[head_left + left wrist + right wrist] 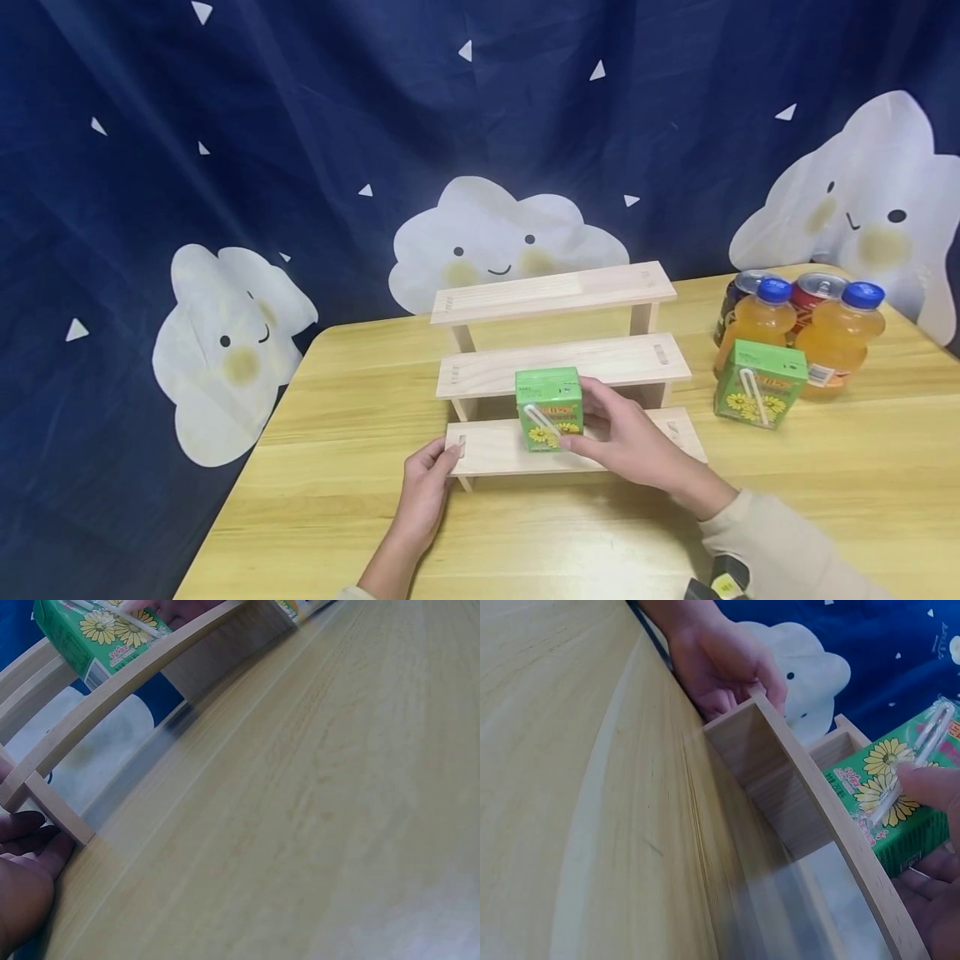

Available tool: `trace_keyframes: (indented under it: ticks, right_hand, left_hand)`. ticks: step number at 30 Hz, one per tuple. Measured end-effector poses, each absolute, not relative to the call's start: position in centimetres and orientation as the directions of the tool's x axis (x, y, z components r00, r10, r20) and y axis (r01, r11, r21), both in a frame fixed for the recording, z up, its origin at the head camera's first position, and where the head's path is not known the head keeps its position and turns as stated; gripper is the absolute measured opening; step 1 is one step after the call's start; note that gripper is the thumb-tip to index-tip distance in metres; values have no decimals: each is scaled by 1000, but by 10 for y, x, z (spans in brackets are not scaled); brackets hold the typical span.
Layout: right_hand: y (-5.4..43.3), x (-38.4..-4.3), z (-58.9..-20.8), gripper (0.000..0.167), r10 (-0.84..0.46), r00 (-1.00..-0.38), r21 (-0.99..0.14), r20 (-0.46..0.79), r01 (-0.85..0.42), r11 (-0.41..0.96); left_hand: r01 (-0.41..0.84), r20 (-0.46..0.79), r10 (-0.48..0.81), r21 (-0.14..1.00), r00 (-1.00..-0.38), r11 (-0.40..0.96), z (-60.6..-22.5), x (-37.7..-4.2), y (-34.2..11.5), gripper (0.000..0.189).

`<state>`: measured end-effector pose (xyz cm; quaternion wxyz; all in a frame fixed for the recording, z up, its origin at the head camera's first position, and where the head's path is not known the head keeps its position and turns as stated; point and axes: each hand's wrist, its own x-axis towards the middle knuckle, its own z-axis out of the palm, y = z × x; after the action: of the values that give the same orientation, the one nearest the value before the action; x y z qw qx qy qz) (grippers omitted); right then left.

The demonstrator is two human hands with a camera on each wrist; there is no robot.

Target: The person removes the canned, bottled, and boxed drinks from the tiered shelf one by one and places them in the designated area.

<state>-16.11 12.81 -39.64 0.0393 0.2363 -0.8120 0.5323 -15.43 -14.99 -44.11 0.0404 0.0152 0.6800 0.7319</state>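
A three-tier wooden shelf [517,371] stands on the table. My right hand [633,437] grips a green juice box [549,412] with yellow flowers and a white straw on its front, its thumb on the front face. The box is over the lowest board, left of its middle; in the right wrist view its base [900,859] is close to the board's front edge. At the left end of that same board, my left hand [427,492] holds the shelf, thumb on top and fingers curled at the side. The left wrist view shows those fingers [34,851] beside the leg.
To the right of the shelf stand a second green juice box [761,383], two orange drink bottles [840,333] with blue caps, a dark can [738,296] and a red can [817,292]. A dark blue curtain [337,100] with clouds hangs behind the wooden table [315,500].
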Motion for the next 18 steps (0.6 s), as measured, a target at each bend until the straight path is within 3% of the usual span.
trace_keyframes:
  ticks: [18]
  right_hand:
    - [128,-163,-398,64,-348,-883,-833,316,-433,343]
  left_hand:
    - [-37,-31,87,997,-996,-71,-441,-154,-150,40]
